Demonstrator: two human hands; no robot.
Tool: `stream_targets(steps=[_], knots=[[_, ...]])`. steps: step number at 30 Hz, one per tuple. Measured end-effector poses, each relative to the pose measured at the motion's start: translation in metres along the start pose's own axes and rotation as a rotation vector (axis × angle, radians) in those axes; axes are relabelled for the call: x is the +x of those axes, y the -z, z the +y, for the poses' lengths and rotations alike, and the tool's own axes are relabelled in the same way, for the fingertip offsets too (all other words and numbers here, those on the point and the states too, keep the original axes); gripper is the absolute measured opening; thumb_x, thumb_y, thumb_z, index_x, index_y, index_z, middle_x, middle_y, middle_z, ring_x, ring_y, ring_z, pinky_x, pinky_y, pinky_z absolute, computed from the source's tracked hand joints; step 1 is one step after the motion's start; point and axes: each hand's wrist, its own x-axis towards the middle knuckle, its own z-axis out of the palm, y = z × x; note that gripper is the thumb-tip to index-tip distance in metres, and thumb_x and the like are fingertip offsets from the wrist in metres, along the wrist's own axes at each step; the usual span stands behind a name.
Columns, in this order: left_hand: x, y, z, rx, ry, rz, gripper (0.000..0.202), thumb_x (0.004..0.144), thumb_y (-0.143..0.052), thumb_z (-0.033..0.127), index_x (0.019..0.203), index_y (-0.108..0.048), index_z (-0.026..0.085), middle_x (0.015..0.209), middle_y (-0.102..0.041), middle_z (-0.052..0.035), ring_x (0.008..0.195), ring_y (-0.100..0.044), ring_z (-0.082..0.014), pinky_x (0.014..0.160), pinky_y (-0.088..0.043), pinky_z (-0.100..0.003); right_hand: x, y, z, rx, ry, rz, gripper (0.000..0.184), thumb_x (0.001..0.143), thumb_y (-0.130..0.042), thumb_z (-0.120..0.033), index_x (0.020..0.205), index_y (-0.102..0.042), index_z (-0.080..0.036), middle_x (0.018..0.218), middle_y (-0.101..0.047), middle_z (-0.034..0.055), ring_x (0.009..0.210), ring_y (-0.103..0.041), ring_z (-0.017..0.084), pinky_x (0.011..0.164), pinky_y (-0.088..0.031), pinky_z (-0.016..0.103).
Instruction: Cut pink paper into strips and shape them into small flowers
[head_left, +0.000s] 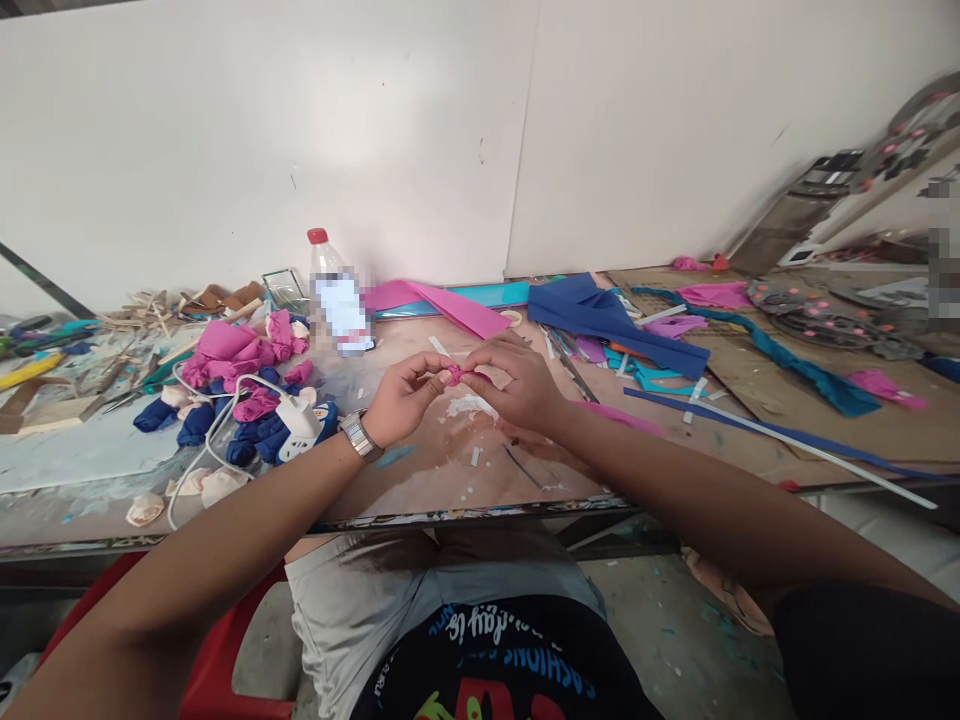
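Observation:
Over the middle of the table, a small gathered piece of pink crepe paper [455, 375] is pinched between both hands. My left hand [405, 398], with a metal watch at the wrist, grips its left side between thumb and finger. From the right, my right hand [517, 383] closes on the same piece, hiding part of it. A pink strip [619, 417] lies on the table beyond the right wrist. Small white scraps [475, 457] are scattered under and in front of the hands. Whether the material is paper or thin cloth is hard to be sure of.
Left are bunched pink [225, 352] and blue pieces, a white cable and a charger plug [298, 415]. A red-capped bottle [318, 250] and a lit phone [343, 312] stand behind. Blue sheets [615, 325], strips and cardboard [780, 400] lie right. The table's front edge is near my lap.

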Motion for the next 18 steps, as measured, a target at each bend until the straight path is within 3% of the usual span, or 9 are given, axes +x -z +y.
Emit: stream_targets(steps=[7,18], knots=[[-0.0008,-0.0007,-0.0024,0.001,-0.014,0.023,0.030,0.081,-0.079,0.042,0.098,-0.078,0.016,0.097,-0.077,-0.0083,0.087,-0.069,-0.0184,0.079,-0.056,-0.032,-0.0006,-0.0007,-0.0006,-0.005,0.019,0.003,0.006,0.092,-0.068,-0.027,0.088,-0.067,-0.022,0.086,-0.073,0.0033,0.087,-0.062,0.022,0.084,-0.048,0.038],[0.0007,0.0042,-0.0072,0.095,-0.063,0.043,0.027,0.086,-0.075,0.038,0.103,-0.078,0.017,0.104,-0.078,-0.0090,0.092,-0.070,-0.0195,0.081,-0.057,-0.031,0.0007,-0.0014,0.0042,-0.013,0.050,-0.015,0.008,0.094,-0.068,-0.031,0.092,-0.070,-0.024,0.092,-0.075,0.0031,0.090,-0.065,0.021,0.089,-0.047,0.040]])
